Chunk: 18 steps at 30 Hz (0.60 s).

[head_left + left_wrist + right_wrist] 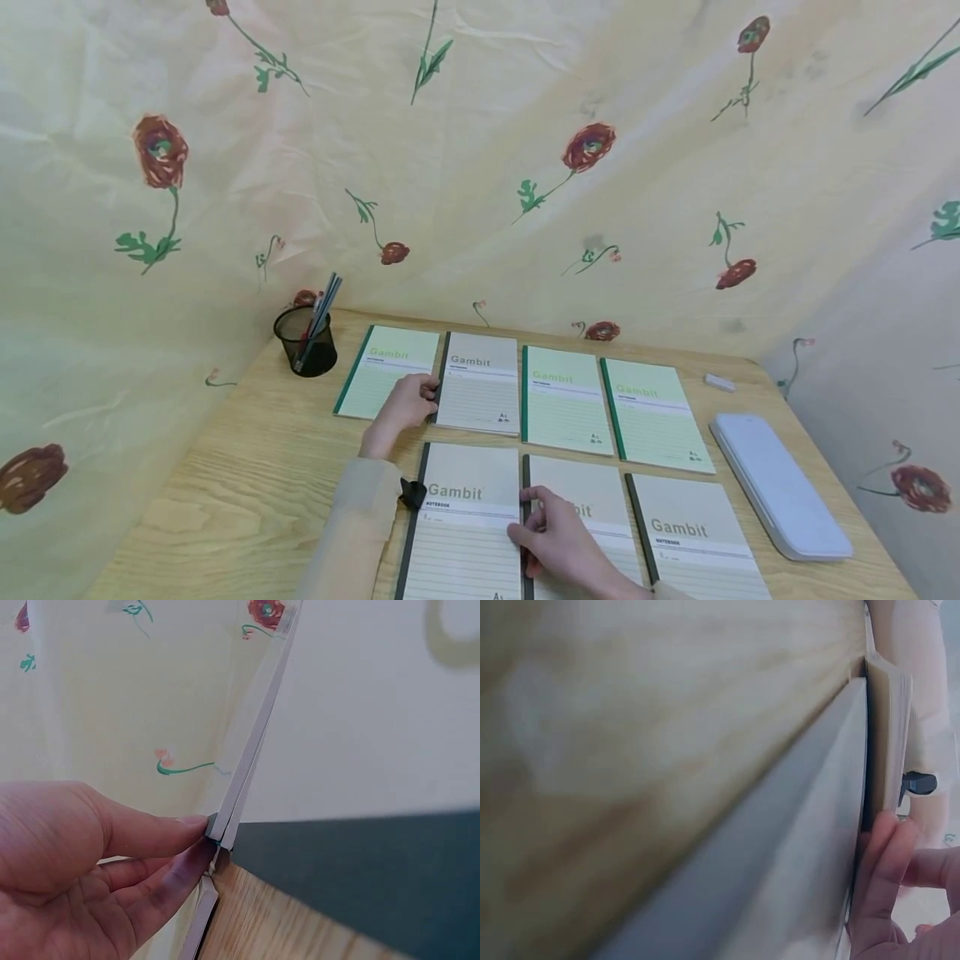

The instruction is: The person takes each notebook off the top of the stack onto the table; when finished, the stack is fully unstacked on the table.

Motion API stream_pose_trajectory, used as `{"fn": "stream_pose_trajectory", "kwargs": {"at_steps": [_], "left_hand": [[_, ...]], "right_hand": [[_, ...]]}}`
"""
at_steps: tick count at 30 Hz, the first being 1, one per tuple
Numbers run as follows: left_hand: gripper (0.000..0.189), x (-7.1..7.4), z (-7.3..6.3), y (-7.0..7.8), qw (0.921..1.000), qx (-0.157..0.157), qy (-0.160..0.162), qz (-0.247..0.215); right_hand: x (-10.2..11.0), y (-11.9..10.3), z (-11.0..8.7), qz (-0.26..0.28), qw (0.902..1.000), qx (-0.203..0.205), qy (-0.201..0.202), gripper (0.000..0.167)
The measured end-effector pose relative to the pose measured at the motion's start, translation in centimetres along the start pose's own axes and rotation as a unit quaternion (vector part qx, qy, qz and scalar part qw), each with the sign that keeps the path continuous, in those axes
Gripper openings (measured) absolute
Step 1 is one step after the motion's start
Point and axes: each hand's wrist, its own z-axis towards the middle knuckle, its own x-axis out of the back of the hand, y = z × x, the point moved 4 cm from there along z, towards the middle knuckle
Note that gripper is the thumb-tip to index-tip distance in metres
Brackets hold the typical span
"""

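Note:
In the head view my left hand (405, 404) reaches across a green notebook (390, 354). Its fingertips touch the dark spine of the grey notebook (478, 387) beside it. Seen from the left wrist, the thumb (154, 834) lies along that spine's corner, with the other fingers below. My right hand (558, 533) is over the middle front notebook (603, 529). Thumb and index fingertips meet the right edge of the front-left grey notebook (465, 533). From the right wrist, two fingers (885, 859) rest against the page edges.
Two more green-tinted notebooks (566, 400) continue the back row, and another grey one (697, 542) lies at front right. A black mesh pen cup (307, 342) stands at back left. At right lie a pale flat case (780, 483) and a small white block (720, 382).

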Motion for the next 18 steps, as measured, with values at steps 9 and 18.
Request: {"fn": "stream_pose_trajectory", "kwargs": {"at_steps": [9, 18], "left_hand": [[0.043, 0.01, -0.02, 0.00, 1.0000, 0.005, -0.001, -0.002], [0.042, -0.07, 0.16, -0.04, 1.0000, -0.002, 0.000, -0.001]], "right_hand": [[0.28, -0.13, -0.09, -0.007, 0.9997, 0.000, -0.025, 0.059], [0.60, -0.55, -0.15, 0.002, 0.9990, 0.004, -0.046, 0.059]]}}
